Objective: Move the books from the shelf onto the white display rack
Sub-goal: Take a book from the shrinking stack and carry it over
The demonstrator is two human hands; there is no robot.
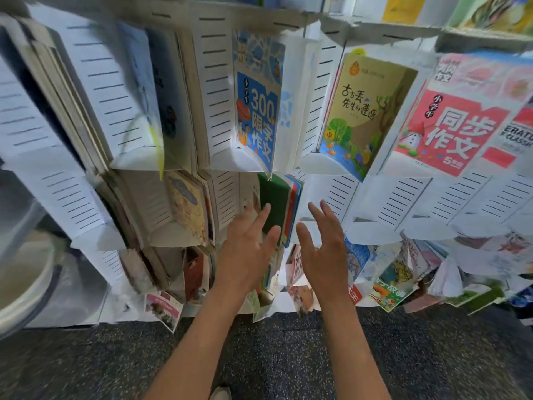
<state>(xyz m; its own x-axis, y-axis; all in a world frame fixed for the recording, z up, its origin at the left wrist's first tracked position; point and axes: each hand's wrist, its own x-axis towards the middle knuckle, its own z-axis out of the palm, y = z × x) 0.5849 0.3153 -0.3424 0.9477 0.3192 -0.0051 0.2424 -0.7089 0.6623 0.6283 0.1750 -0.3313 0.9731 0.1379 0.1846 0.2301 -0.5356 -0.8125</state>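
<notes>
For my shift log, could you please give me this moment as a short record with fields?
setting: white display rack with slotted pockets, speckled dark floor
left hand: open, fingers straight against the green book
right hand: open, holds nothing, just right of that stack
upper pockets: blue 300 book, tan tree-cover book, red-and-pink book
lowest tier: crowded with tilted books

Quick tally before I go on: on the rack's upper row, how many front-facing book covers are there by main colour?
Blue: 1, the 300 book
Tan: 1, the tree-cover book
Pink-red: 1, the 5 book
Total: 3. Books seen edge-on at the left are not counted.
</notes>
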